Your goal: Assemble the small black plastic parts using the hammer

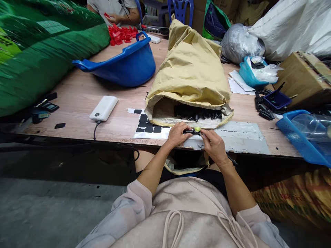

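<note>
My left hand is closed on a small black part just above the table's front edge. A round yellow-green piece sits at the right end of this part. My right hand pinches close beside the yellow-green piece; what lies inside its fingers is mostly hidden. A thin dark rod shows by my right wrist, and I cannot tell whether the hand holds it. Just beyond both hands, a yellow sack lies with its mouth facing me, several black parts inside.
A sheet of black stickers lies left of my hands, a grey plate right. Farther left are a white power bank and a blue basin. Blue tray at right. A person's hand is near red pieces.
</note>
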### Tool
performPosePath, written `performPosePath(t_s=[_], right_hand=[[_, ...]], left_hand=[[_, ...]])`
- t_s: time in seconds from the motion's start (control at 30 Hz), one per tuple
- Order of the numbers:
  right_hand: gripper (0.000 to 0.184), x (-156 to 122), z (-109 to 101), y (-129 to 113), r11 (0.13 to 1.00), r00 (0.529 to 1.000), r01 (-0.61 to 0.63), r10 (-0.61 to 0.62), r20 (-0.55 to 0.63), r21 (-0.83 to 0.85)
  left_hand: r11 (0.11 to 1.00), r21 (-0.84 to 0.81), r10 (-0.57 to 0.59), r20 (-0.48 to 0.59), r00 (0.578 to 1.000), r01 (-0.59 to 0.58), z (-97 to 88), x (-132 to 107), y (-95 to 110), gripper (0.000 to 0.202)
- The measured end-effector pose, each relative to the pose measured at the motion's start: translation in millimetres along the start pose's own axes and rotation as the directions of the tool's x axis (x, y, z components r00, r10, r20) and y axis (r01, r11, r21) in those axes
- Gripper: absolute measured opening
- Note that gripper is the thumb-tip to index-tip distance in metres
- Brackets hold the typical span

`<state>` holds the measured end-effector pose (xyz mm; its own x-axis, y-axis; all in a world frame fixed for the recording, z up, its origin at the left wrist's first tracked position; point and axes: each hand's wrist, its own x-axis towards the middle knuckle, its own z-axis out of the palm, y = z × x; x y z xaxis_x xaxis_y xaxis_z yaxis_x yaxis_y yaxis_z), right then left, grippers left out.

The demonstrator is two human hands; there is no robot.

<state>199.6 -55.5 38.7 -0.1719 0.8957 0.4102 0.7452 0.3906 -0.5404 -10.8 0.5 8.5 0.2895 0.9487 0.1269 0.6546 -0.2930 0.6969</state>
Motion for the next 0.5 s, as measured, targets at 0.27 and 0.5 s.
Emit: performPosePath(t_s=[0.27,0.5], right_hand=[[0.031,11,-10,24,0.997,0.997,-0.006,0.0,-0.081,-0.074],[0.028,17,-8,65,0.922,0.994,0.018,-0.06,-0.096,-0.388]], left_hand=[[0.999,0.003,0.035,-0.007,0.999,-0.035,0.6,0,-3,0.017],[0.999,-0.005,0.039,0.015,0.999,-0.039,-1.7,-1,-3,0.019]])
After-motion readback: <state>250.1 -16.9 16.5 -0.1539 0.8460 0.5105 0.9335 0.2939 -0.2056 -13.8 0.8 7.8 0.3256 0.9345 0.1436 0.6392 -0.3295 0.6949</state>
